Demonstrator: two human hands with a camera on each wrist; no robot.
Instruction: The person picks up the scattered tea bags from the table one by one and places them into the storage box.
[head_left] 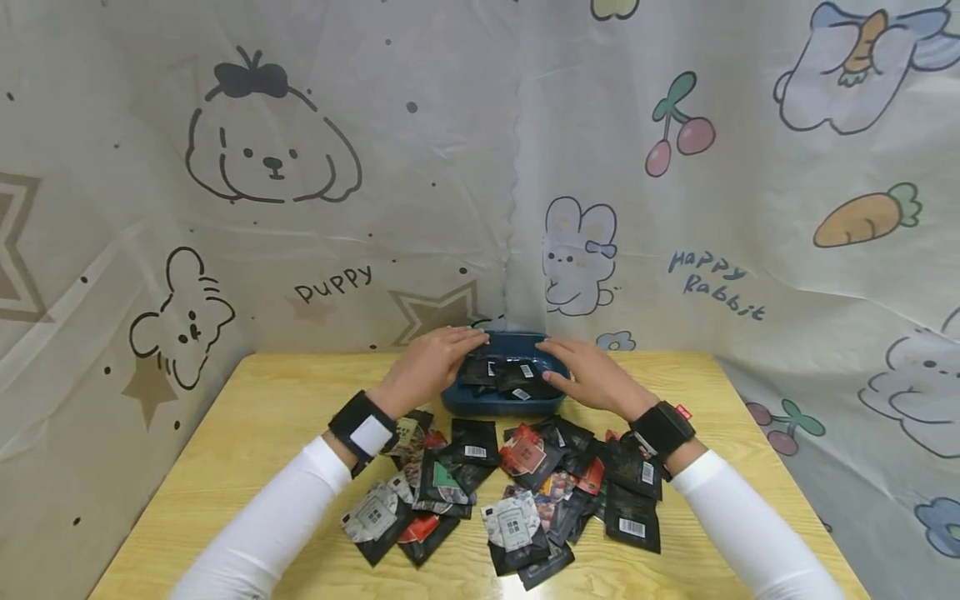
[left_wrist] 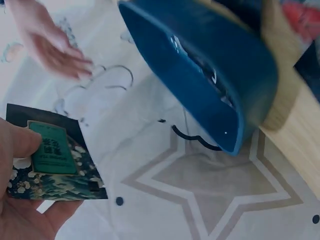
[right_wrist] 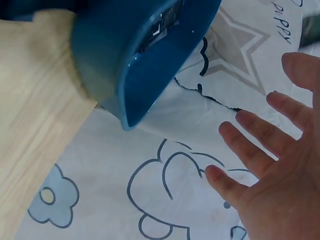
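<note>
My left hand (head_left: 438, 362) is over the left side of a blue bin (head_left: 506, 408). In the left wrist view it pinches a tea sachet (left_wrist: 55, 155) with a green label, thumb on the front and fingers behind. From the head view that sachet is mostly hidden behind the hand. My right hand (head_left: 592, 375) is above the bin's right side. Its fingers (right_wrist: 250, 135) are spread and hold nothing in the right wrist view. Inside the bin lie several black sachets (head_left: 517, 375), some with white barcode labels.
On the wooden table (head_left: 277, 417), two loose piles of mixed sachets lie in front of the bin. The left pile includes a white-and-black sachet (head_left: 375, 517); the right one has a red-labelled sachet (head_left: 528, 454). A printed cloth (head_left: 450, 167) hangs behind the table.
</note>
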